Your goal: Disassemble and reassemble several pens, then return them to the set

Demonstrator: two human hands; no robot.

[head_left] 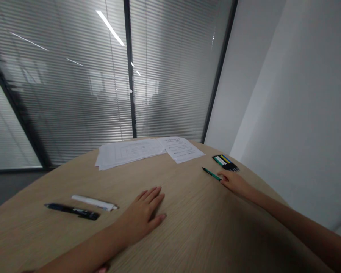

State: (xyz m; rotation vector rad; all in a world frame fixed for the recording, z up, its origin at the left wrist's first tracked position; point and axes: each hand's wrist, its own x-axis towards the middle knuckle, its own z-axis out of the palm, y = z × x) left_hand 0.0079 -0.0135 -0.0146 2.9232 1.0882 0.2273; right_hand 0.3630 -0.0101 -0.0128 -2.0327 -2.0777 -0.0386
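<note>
My left hand [143,214] lies flat and open on the light wooden table [187,227], fingers stretched out, holding nothing. A white pen [94,202] and a black pen [72,211] lie just left of it. My right hand [234,182] reaches far to the right, and its fingers close on the near end of a green pen [211,174] that lies on the table. A small bunch of pens [226,162] in black, white, yellow and blue lies just beyond that hand.
Several printed paper sheets [136,151] are spread at the table's far edge. Behind them stands a glass wall with closed blinds [102,76], and a plain white wall [301,113] runs along the right.
</note>
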